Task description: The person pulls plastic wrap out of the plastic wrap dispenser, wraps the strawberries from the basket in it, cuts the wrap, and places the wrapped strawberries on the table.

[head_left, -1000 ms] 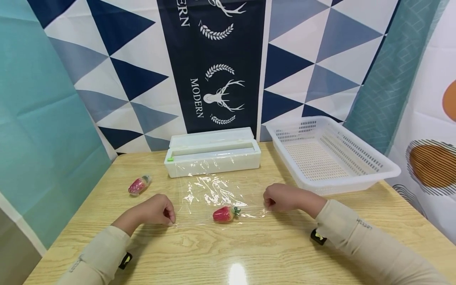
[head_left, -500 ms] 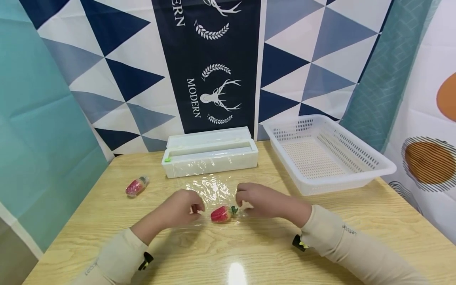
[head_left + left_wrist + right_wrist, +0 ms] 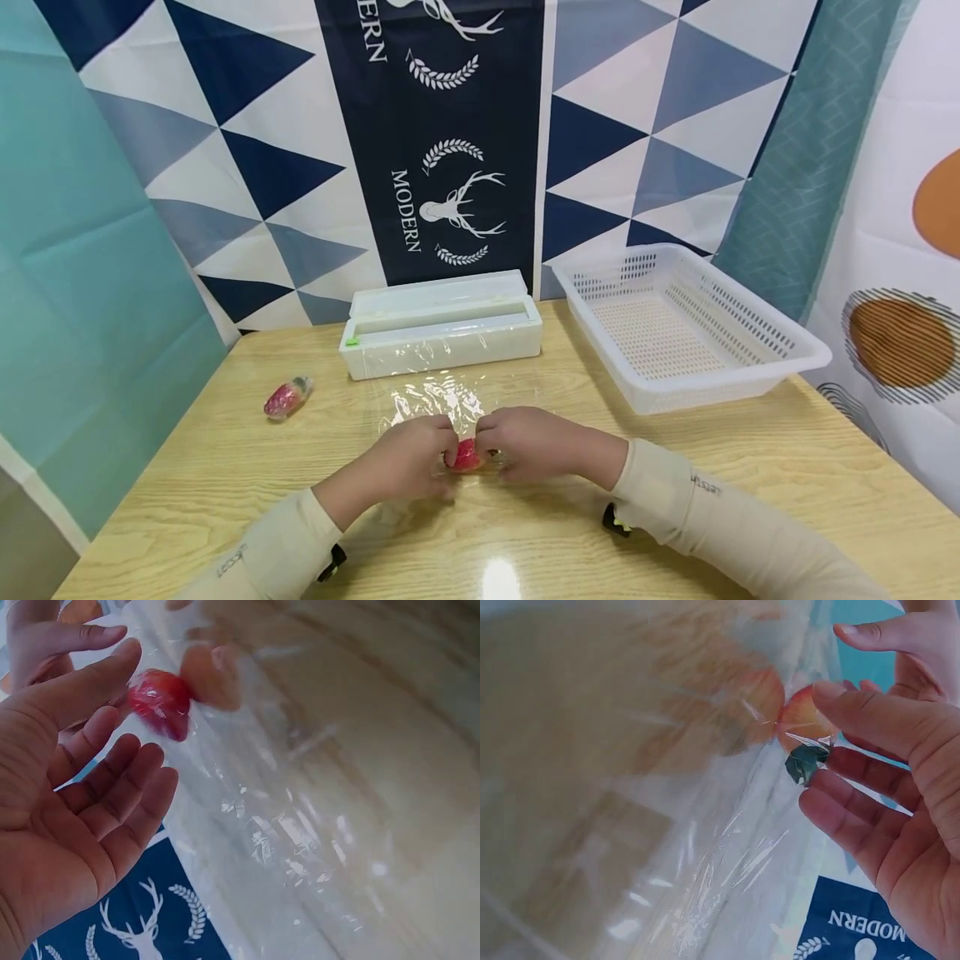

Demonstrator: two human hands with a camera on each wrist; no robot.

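A red strawberry (image 3: 467,457) with a green leafy top (image 3: 806,761) lies on a sheet of clear cling film (image 3: 442,398) near the middle of the table. My left hand (image 3: 414,458) holds the strawberry's pointed end between thumb and forefinger, its other fingers loosely bent in the left wrist view. From the opposite side my right hand (image 3: 534,442) has thumb and fingers around the leafy end. Film covers the fruit in both wrist views. Behind it, the film runs back to a white dispenser box (image 3: 442,354) whose lid stands raised.
A second strawberry (image 3: 285,400), wrapped in film, lies at the left of the table (image 3: 195,467). At the back right stands a white perforated basket (image 3: 712,383). Patterned cloths (image 3: 300,150) hang right behind the table.
Both hands have come inward from the film's front corners to the strawberry, bringing film edges with them. The box, the basket and the wrapped strawberry stay in place.
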